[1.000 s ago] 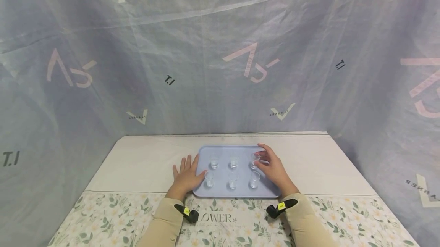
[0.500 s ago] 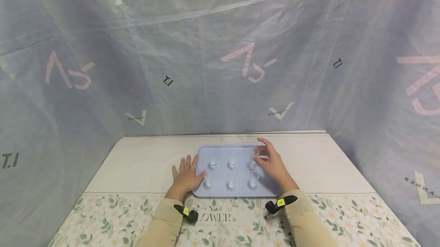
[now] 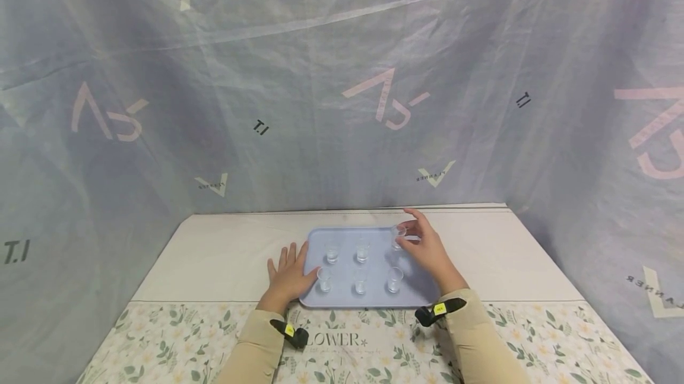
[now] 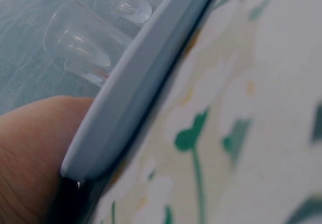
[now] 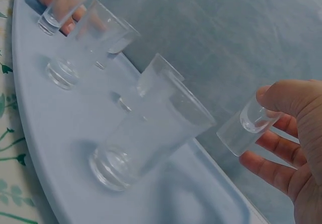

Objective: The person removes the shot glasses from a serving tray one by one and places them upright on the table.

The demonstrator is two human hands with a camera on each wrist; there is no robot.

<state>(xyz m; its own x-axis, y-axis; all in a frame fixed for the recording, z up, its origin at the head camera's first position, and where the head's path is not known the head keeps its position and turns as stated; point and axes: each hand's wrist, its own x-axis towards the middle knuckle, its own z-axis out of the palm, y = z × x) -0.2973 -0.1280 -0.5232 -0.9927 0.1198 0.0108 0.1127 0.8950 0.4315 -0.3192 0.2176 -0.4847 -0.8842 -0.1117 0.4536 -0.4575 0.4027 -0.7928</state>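
head view: right hand (image 3: 429, 251) pinches one clear glass (image 5: 234, 136) between thumb and fingers, above the far right corner of the pale blue tray (image 3: 378, 268). right wrist view shows the glass's lower end apart from the tray, so i judge the step in hand to be a lift or a placing — direction unreadable from where i stand. left hand (image 3: 290, 278) lies flat, fingers spread, at the tray's left edge; thumb beside the front-left glass (image 3: 324, 281), contact with it: cannot tell. front-right glass (image 3: 395, 281) and back-middle glass (image 3: 362, 252) stand upright near the held one. next move, in my judgement, calls for a light pinch and level wrist — liquid inside or merely thick base, cannot tell.
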